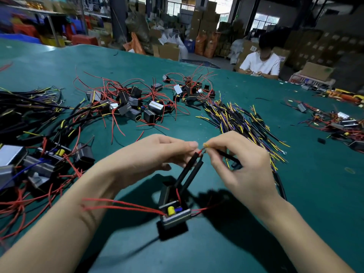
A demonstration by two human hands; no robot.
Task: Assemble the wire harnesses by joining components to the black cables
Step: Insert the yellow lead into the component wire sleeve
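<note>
My left hand [169,149] pinches the red wire tip [200,152], my right hand [234,154] pinches the black cable [228,155], tips touching between my fingertips.

The flat felt-like worktop [197,243] is plain teal green; the thin loose lead wires [118,205] are red. The small boxy metal component [174,212] is grey and black with a yellow part inside; the heaped slim cables [242,123] are black, tipped yellow and purple.
</note>
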